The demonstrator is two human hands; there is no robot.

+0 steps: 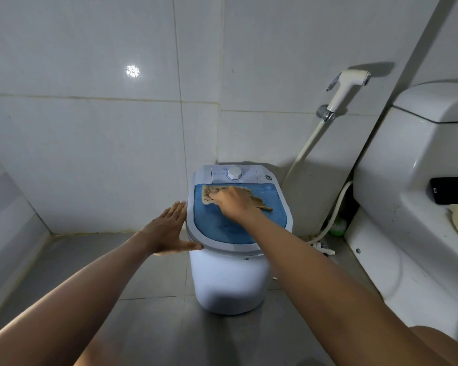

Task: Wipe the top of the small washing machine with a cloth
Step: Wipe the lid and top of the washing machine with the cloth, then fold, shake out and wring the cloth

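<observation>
While the right hand (233,200) lies on a tan cloth (209,194), pressing it down onto the blue lid (222,225) of the small washing machine (230,281), its fingers bend over the fabric near the cloth's left part; how tightly they grip cannot be told, since the back of the hand hides them. The cloth is spread flat across the far half of the lid, just in front of the white control panel with its round dial (234,173), and a frayed end sticks out to the right of the wrist.

Open wide, the left hand (169,229) has its fingers straight and together, with the thumb spread out toward the machine. Its palm side rests against the left edge of the grey rim (224,249) around the lid, and the thumb touches the rim at the near corner. It holds nothing.

Both forearms reach forward and down from the bottom corners of the view, bare and nearly straight, the right one crossing over the near right part of the lid.

The machine stands on a grey tiled floor (148,326) in the corner of white tiled walls (90,128). To its right is a white toilet (418,196), with a spray nozzle (347,88) on a hose hung on the wall between them.
</observation>
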